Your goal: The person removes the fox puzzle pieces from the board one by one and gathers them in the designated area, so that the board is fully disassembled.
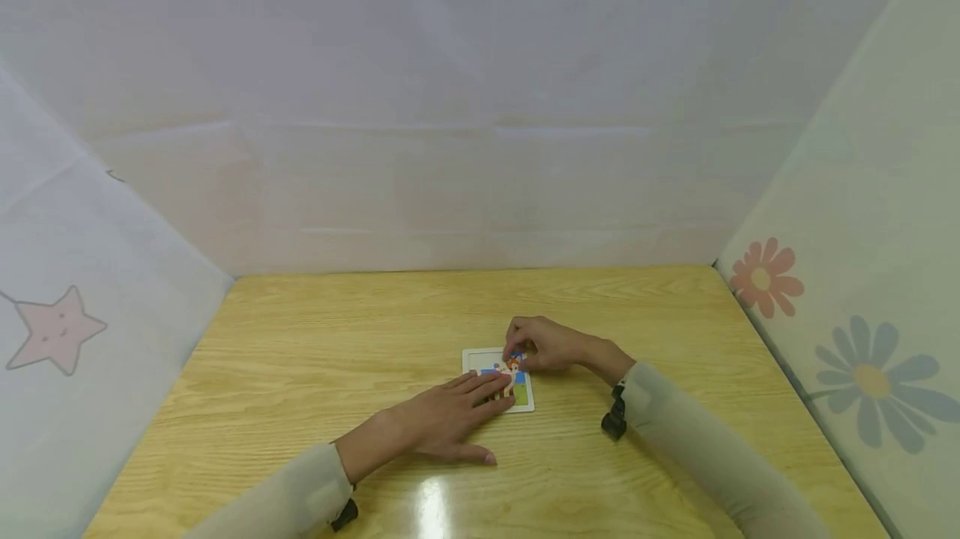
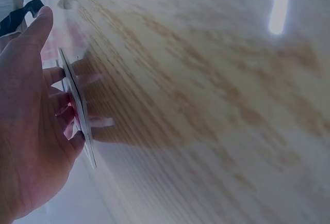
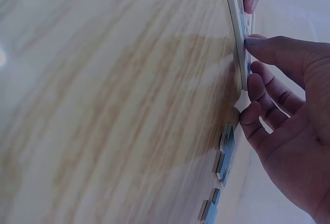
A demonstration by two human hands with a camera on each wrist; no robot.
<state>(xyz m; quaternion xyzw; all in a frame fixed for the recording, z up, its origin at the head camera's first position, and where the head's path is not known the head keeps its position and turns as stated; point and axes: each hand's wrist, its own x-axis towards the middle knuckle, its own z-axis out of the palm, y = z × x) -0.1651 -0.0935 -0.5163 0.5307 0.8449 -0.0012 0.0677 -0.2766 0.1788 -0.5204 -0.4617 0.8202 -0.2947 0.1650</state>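
A small jigsaw puzzle in a white frame tray lies flat on the table, showing a cartoon picture in blue, green and red. My left hand rests on its lower left part with fingers extended, and the thumb is spread apart on the table side. At the upper right of the tray, my right hand has its thumb and fingers curled together, pinching a blue-edged puzzle piece over the picture. Fingers hide much of that piece. The right wrist view shows the right thumb at the tray's edge.
Two loose bluish puzzle pieces, one nearer the hand and one lower, lie on the wooden table beside the right hand. Pale cloth walls enclose the table at the back and sides.
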